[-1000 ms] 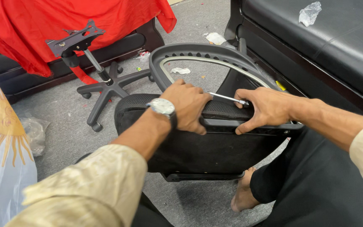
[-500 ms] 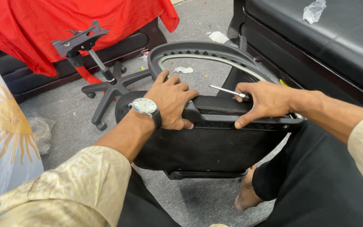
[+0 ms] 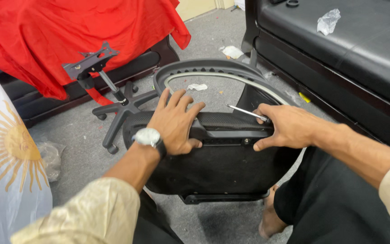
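Seen from above, one black sofa [image 3: 375, 58] fills the upper right, with a single crumpled plastic wrapper [image 3: 328, 20] lying on its seat. One red cloth [image 3: 68, 40] drapes the furniture at upper left, and one pale flag with a yellow sun [image 3: 5, 153] hangs at the left edge. On the grey floor [image 3: 77, 167] stands one five-legged chair base [image 3: 118, 106] with its metal mounting plate on top. One black chair seat [image 3: 222, 167] rests upright between the person's knees, its curved backrest frame [image 3: 213, 72] lying just behind. The left hand [image 3: 174, 122], one wristwatch [image 3: 147, 136] at its wrist, is spread wide, palm pressed flat on the seat's top edge. The right hand [image 3: 283, 126] is curled over the same edge, fingers closed around one thin metal screwdriver [image 3: 247, 112] that points left.
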